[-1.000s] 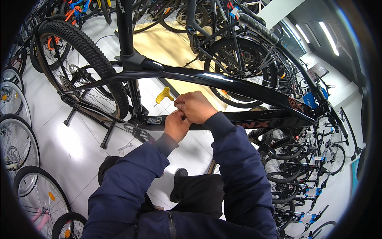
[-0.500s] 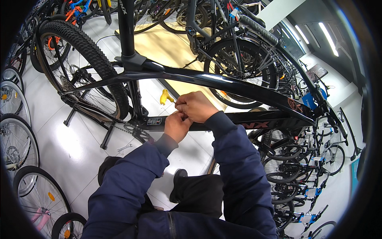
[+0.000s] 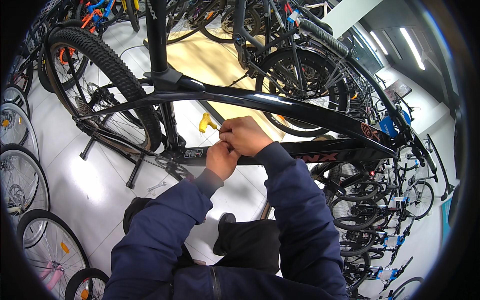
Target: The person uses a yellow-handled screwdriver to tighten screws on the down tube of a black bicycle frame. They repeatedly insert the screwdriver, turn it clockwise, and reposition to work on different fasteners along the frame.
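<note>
A glossy black bicycle frame [image 3: 277,104] crosses the view in front of me. My right hand [image 3: 246,134] is closed at its lower tube [image 3: 312,149], with finger and thumb on the thin shaft of a yellow T-handled hex key [image 3: 205,121], whose handle sticks out to the upper left. My left hand [image 3: 222,159] is closed on the same tube just below and left of my right; whatever its fingertips hold is hidden. The bike's knobby rear wheel [image 3: 125,82] is at upper left, above a black stand [image 3: 132,170].
A small wrench [image 3: 156,186] lies on the white tiled floor [image 3: 95,185], near my knee. Loose wheels [image 3: 52,235] stand at the left. Rows of bicycles [image 3: 370,220] line the right and back. A pale yellow board [image 3: 185,52] lies beyond the frame.
The yellow handle has turned about its shaft since a second ago and now stands more upright. Both hands have stayed in nearly the same place, with slight finger movement.
</note>
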